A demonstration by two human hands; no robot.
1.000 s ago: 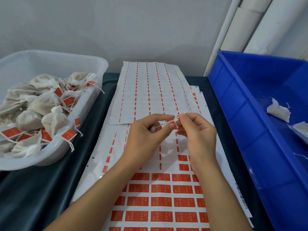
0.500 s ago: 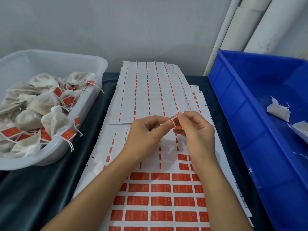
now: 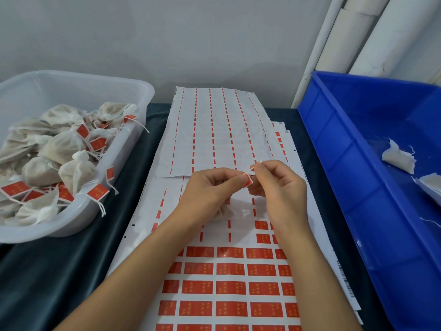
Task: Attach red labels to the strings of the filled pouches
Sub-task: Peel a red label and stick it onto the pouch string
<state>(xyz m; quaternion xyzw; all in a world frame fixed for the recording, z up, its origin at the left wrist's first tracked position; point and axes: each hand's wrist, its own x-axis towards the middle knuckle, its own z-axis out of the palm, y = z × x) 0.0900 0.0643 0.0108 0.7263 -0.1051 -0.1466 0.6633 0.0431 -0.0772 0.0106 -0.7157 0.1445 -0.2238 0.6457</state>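
Observation:
My left hand point(image 3: 210, 194) and my right hand point(image 3: 279, 187) meet above the label sheet point(image 3: 229, 283). Between their fingertips sits a small red label point(image 3: 248, 180), pinched by my left thumb and forefinger. My right fingers pinch the white string point(image 3: 256, 164), whose end sticks up past them. A white filled pouch point(image 3: 223, 212) hangs below my left hand, mostly hidden by it. Rows of red labels cover the near part of the sheet; the far part is peeled bare.
A clear tub point(image 3: 133, 91) on the left holds several pouches with red labels on their strings. A blue bin point(image 3: 334, 163) on the right holds a few white pouches point(image 3: 398, 158). White rolls point(image 3: 372, 32) lean against the wall. Dark cloth point(image 3: 59, 271) covers the table.
Both hands rose slightly and shifted a little right. The red label shows more plainly between the fingertips, and the string end pokes up higher above my right fingers.

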